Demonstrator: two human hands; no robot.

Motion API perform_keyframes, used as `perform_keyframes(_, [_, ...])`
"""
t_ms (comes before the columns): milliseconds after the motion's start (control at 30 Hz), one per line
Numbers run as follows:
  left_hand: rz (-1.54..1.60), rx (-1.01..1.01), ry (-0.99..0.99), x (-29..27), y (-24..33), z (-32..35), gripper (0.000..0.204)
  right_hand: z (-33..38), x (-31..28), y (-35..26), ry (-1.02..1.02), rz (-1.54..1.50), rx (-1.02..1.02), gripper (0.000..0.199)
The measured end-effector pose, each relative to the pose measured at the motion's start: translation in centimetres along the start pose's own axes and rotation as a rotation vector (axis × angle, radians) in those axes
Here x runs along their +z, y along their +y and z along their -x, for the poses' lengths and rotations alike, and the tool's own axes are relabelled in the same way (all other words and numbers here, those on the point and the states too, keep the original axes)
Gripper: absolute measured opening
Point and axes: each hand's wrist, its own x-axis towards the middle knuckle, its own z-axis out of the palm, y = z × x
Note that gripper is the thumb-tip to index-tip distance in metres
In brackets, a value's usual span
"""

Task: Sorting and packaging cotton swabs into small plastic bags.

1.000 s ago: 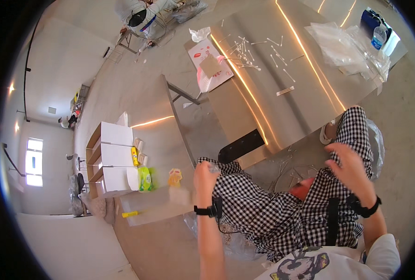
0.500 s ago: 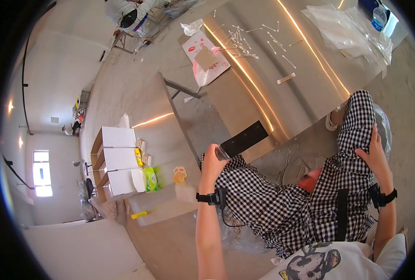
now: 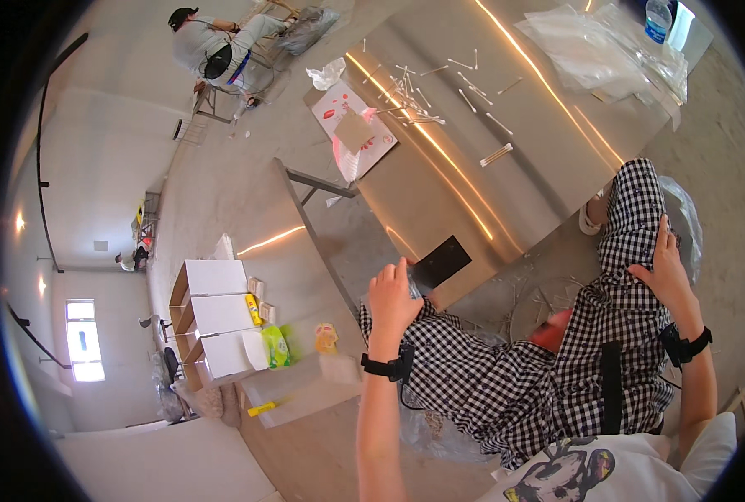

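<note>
Near the metal table's (image 3: 406, 197) front edge, my left hand (image 3: 392, 303) grips a flat black rectangle (image 3: 443, 264) that looks like a phone. A clear part shows by the fingers, and the far end of the rectangle is over the table edge. My right hand (image 3: 670, 266) lies on my checked apron or trousers (image 3: 636, 226) over the right knee, thumb and fingers apart, holding nothing. On the table, several cotton swabs (image 3: 418, 100) lie scattered, and a small bundle of swabs (image 3: 496, 156) sits nearer to me.
A pink-and-white box (image 3: 337, 113) lies at the table's left edge. Clear plastic bags (image 3: 578, 50) and a bottle (image 3: 657, 21) are at far right. The left table holds white boxes (image 3: 213, 279), yellow tubes (image 3: 253, 309) and a green pack (image 3: 275, 346). Another person (image 3: 213, 54) sits far left.
My left hand has turned and moved slightly lower, and the black rectangle shows shorter. My right hand stays on the knee. The view has shifted a little, showing more of the seated person.
</note>
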Motion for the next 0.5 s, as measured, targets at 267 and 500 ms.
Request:
perform_keyframes(267, [-0.005,0.070,-0.042,0.5,1.4,-0.2,0.087,-0.4,0.8,1.2,0.045,0.014,-0.012,0.118])
perform_keyframes(500, [0.203,-0.003,-0.029,-0.2,2.0,-0.9,0.091,-0.6,1.1,1.2,0.084,0.095,-0.015,0.116])
